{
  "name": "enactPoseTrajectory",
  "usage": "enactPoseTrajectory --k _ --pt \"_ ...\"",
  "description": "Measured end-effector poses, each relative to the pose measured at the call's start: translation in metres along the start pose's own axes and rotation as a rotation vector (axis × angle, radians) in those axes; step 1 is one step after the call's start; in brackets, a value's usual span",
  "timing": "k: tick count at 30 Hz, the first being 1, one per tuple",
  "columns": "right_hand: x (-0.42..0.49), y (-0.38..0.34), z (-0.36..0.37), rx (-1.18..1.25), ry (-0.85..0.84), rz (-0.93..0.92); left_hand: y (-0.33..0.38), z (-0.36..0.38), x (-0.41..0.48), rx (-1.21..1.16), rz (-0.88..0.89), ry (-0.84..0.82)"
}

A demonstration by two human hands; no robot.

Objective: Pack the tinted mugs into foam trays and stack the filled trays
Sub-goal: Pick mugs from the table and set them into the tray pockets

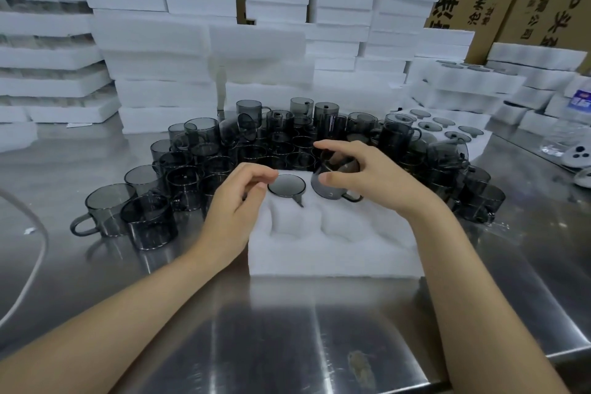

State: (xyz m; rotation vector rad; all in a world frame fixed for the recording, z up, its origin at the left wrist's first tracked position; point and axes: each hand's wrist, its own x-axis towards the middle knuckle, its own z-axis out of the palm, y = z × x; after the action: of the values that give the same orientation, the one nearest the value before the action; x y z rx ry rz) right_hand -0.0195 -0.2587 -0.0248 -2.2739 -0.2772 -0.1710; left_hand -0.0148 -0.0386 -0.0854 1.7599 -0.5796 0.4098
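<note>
we held a tinted mug (332,187) by its wall in our right hand (364,176) over the foam tray (335,253). it was slick, fragile glass. our left hand (240,201) curled at the seated mug (286,185); we couldn't tell if it gripped.

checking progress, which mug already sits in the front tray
The mug in the foam tray's back-left pocket, sunk to its rim; its neighbour is tilted in the right hand.

— Where is the camera?
— Worn on the person's head, at the near edge of the steel table (287,345), facing forward and down.
— How near?
— Close: the left hand (238,198) and right hand (361,176) sit mid-frame, and the wide lens curves the foam stacks (160,73) along the far edge. It is the only view.
</note>
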Motion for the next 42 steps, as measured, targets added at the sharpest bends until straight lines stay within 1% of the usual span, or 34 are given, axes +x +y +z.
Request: enactPoseTrajectory --k 2,5,7,9,10,12,13,14,17,20,22,24,28,34,39,42 --pt "0.0 0.001 0.003 -0.07 0.021 -0.017 0.0 0.0 0.0 0.004 0.009 0.002" --pt "0.0 0.002 0.004 -0.138 0.043 0.008 0.0 -0.001 0.0 0.025 0.027 0.002" --pt "0.0 0.002 0.008 -0.187 0.023 0.007 0.001 -0.001 -0.001 0.058 0.047 -0.004" --pt "0.0 0.002 0.015 -0.317 -0.017 -0.011 0.004 -0.004 -0.001 0.146 0.099 0.009" --pt "0.001 0.002 0.018 -0.395 -0.04 -0.024 0.005 -0.007 0.0 0.244 0.151 0.028" --pt "0.0 0.003 0.022 -0.509 -0.083 -0.032 0.006 -0.016 0.005 0.579 0.285 0.079" --pt "0.0 0.005 0.022 -0.543 -0.106 -0.016 0.006 -0.022 0.009 0.737 0.335 0.112" --pt "-0.001 0.006 0.022 -0.572 -0.137 0.009 0.006 -0.028 0.013 0.842 0.35 0.147" --pt "0.0 0.01 0.025 -0.662 -0.249 0.091 0.005 -0.045 0.022 0.955 0.256 0.242" --pt "0.003 0.008 0.029 -0.683 -0.287 0.152 -0.001 -0.058 0.032 1.047 0.09 0.269" --pt "0.003 0.007 0.029 -0.691 -0.274 0.155 -0.005 -0.065 0.042 1.094 -0.055 0.225" --pt "0.001 0.008 0.03 -0.709 -0.256 0.136 -0.011 -0.069 0.049 1.145 -0.12 0.154" --pt "0.002 0.009 0.03 -0.712 -0.24 0.114 -0.019 -0.069 0.058 1.197 -0.111 0.047" --pt "0.002 0.01 0.03 -0.696 -0.23 0.097 -0.017 -0.067 0.067 1.158 -0.12 0.062" --pt "0.003 0.012 0.031 -0.696 -0.222 0.095 -0.02 -0.063 0.068 1.108 -0.073 0.039" --pt "0.002 0.01 0.031 -0.682 -0.224 0.089 -0.022 -0.065 0.071 1.073 -0.093 0.04"
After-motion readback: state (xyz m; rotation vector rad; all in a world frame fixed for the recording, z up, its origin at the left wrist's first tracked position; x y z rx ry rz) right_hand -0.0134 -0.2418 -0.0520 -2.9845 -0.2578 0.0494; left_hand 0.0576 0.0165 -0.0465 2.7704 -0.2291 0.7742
